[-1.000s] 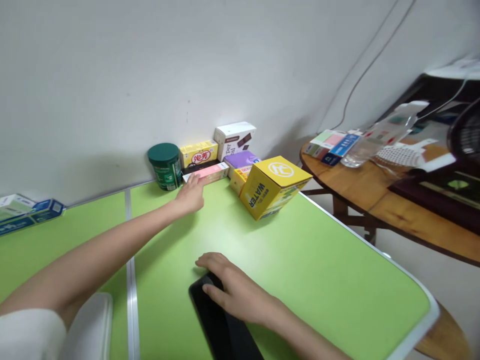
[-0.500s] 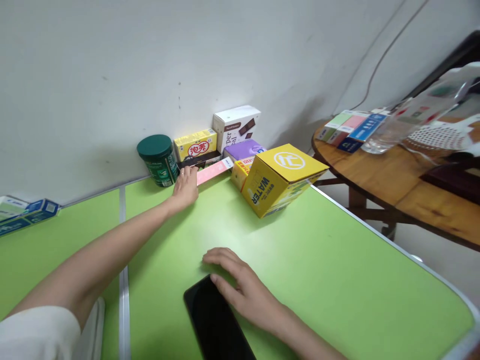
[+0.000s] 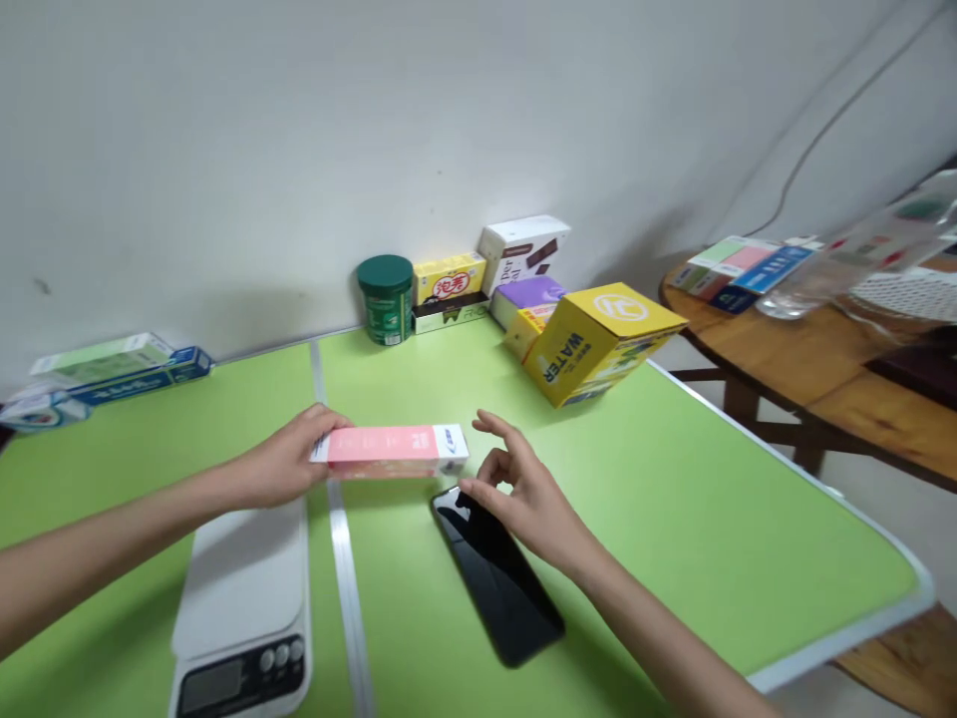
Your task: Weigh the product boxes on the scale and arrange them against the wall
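Observation:
My left hand (image 3: 295,454) is closed on one end of a long pink and white box (image 3: 389,451), held level above the green table. Below that hand lies a white digital scale (image 3: 243,578), its dark display and buttons facing me. My right hand (image 3: 515,479) is just right of the box's free end, apart from it, with fingers spread and bent and nothing in them. A black phone (image 3: 497,578) lies on the table under the right hand's fingertips; whether they touch it I cannot tell.
Along the wall stand a green tub (image 3: 386,304), a yellow box (image 3: 450,279), a dark slim box (image 3: 450,312), a white box (image 3: 523,254), a purple pack (image 3: 527,294) and a tilted yellow carton (image 3: 602,344). Blue boxes (image 3: 150,379) lie left. A wooden table (image 3: 844,374) is at right.
My left hand has taken the pink box from the row by the wall and brought it nearer, toward the scale. My right hand has lifted and curled its fingers. The view has swung left.

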`<state>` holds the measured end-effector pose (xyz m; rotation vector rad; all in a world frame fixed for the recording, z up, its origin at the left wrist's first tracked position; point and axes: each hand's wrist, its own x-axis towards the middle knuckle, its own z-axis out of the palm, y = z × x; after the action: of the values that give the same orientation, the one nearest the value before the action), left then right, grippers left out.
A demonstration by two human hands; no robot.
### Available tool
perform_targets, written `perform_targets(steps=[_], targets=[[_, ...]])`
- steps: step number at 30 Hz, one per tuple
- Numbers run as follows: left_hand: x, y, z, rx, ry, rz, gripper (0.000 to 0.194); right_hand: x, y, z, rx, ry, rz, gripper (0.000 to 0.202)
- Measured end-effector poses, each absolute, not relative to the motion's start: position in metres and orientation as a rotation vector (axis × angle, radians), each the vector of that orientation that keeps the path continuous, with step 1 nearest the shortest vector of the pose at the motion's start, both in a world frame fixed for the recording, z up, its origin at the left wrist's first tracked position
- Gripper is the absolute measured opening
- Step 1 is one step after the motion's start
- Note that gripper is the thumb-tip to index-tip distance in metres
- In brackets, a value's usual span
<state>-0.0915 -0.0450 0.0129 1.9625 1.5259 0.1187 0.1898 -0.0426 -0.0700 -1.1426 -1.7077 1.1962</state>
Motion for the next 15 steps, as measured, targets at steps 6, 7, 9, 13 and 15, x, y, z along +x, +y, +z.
perform_targets(steps=[6,7,9,13,15], targets=[[-0.148,-0.125,0.03,1.914,1.491,0.138,0.027,0.125,-0.079,-0.05,-0.943,-2.067,1.344,0.027],[-0.16,-0.134,0.031,1.914,1.504,0.137,0.028,0.114,-0.083,-0.048,-0.919,-2.097,1.363,0.023],[-0.182,-0.149,0.03,1.921,1.536,0.138,0.031,0.091,-0.089,-0.045,-0.879,-2.15,1.39,0.022],[-0.213,-0.17,0.009,1.919,1.597,0.191,0.036,0.057,-0.092,-0.047,-0.885,-2.256,1.378,0.026],[-0.219,-0.176,-0.007,1.917,1.618,0.227,0.036,0.047,-0.091,-0.051,-0.919,-2.299,1.362,0.026]])
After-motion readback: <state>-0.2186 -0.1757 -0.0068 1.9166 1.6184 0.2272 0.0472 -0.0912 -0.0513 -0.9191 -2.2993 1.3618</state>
